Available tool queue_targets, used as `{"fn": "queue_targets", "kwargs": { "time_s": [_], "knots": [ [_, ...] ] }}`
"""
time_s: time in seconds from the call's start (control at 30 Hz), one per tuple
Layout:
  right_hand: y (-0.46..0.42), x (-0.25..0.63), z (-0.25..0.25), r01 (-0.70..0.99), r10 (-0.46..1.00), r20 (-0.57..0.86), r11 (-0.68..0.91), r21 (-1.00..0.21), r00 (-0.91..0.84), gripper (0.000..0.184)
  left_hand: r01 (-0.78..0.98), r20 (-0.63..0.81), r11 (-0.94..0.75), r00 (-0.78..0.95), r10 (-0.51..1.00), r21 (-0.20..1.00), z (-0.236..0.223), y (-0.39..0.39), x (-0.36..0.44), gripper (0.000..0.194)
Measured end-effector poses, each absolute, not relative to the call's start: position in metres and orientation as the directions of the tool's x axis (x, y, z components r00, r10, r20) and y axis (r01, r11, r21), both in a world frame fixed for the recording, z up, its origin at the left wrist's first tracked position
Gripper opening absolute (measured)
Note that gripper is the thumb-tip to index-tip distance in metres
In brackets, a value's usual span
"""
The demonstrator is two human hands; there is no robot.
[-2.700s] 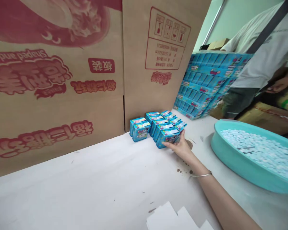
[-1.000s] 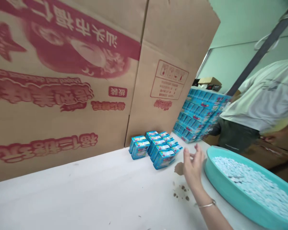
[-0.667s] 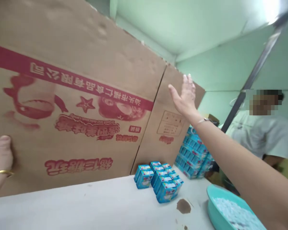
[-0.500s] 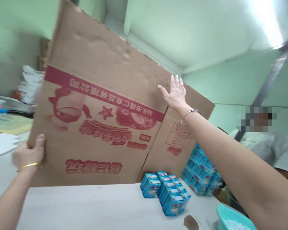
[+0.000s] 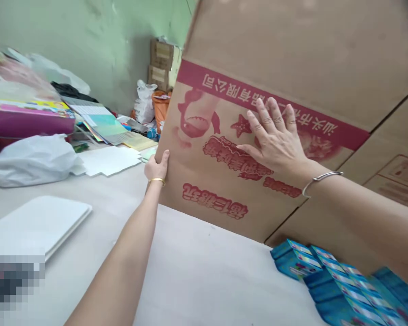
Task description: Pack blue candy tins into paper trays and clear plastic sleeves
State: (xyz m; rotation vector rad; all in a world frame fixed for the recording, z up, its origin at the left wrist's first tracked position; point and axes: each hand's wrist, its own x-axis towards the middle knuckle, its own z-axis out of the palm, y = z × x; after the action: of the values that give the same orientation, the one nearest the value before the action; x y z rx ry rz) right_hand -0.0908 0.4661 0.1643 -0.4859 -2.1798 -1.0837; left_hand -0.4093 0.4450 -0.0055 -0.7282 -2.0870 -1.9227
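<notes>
A big brown cardboard box (image 5: 204, 179) with upside-down red printing stands on the white table, its flaps raised. At its left edge, my left hand (image 5: 157, 167), with a gold bracelet on the wrist, grips the cardboard, thumb on the near face and the other fingers hidden behind. My right hand (image 5: 275, 138), wearing a silver bangle, is spread out over the printed panel; whether the palm presses on it I cannot tell. Several small blue packs (image 5: 340, 280) sit in rows before the box at the lower right, partly under my right forearm.
A white flat board (image 5: 44, 222) lies on the table (image 5: 190, 271) at the left. Behind it are a crumpled white plastic bag (image 5: 34, 160), paper sheets (image 5: 109, 158) and a purple box (image 5: 30, 120). Cartons (image 5: 161, 54) are stacked by the far wall.
My view has swung left. My right hand has come down from the upper flap to the printed panel, still spread. My left hand keeps hold of the box's left edge.
</notes>
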Motion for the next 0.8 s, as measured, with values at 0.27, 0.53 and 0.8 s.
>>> {"fn": "queue_targets", "kwargs": {
  "time_s": [0.27, 0.53, 0.8],
  "knots": [
    [0.516, -0.058, 0.148, 0.65, 0.188, 0.735, 0.637, 0.414, -0.652, 0.076, 0.541, 0.54, -0.037, -0.828, 0.148, 0.84, -0.008, 0.463, -0.418, 0.058],
    [0.505, -0.041, 0.129, 0.611, 0.149, 0.793, 0.724, 0.319, -0.591, 0.071, 0.544, 0.551, -0.085, -0.82, 0.154, 0.835, -0.009, 0.456, -0.411, 0.056],
    [0.514, -0.044, 0.127, 0.709, 0.275, 0.718, 0.572, 0.413, -0.64, 0.08, 0.53, 0.523, -0.002, -0.838, 0.156, 0.848, 0.008, 0.459, -0.411, 0.052]
  ]
}}
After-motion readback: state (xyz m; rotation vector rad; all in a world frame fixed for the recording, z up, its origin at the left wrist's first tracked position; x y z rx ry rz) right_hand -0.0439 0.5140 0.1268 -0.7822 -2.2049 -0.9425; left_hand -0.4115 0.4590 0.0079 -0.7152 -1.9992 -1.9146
